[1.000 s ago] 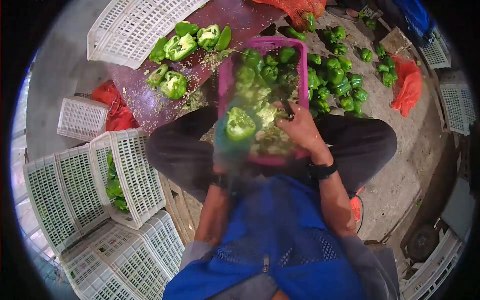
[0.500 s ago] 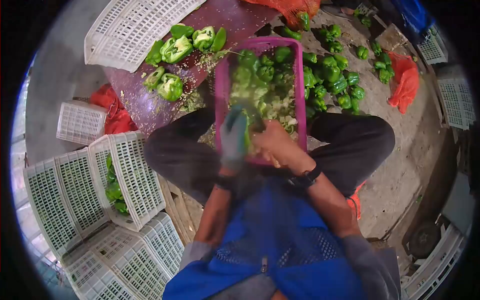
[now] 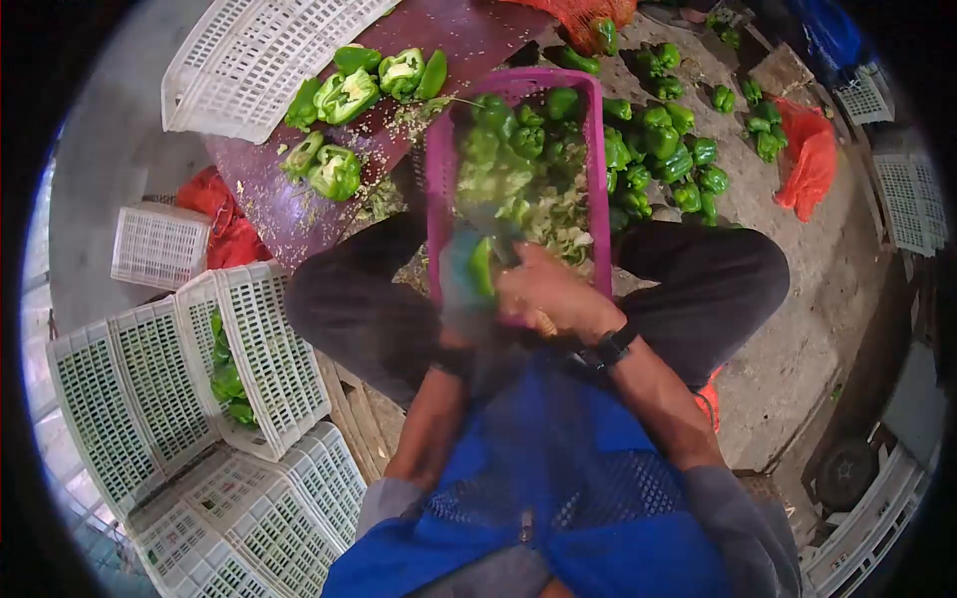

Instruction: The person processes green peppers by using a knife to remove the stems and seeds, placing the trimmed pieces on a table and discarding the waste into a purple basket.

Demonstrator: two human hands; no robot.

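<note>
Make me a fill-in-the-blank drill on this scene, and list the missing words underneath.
1. The basket between the person's legs is coloured ____.
2. The left hand holds a green ____.
3. The person's vest is coloured ____.
4. The loose heap of whole peppers lies to the ____ of the basket.

Missing words: pink; pepper; blue; right.

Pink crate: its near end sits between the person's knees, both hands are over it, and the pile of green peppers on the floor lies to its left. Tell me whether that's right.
One error: the head view shows the pile of green peppers on the floor to the right of the pink crate, not its left.
</note>
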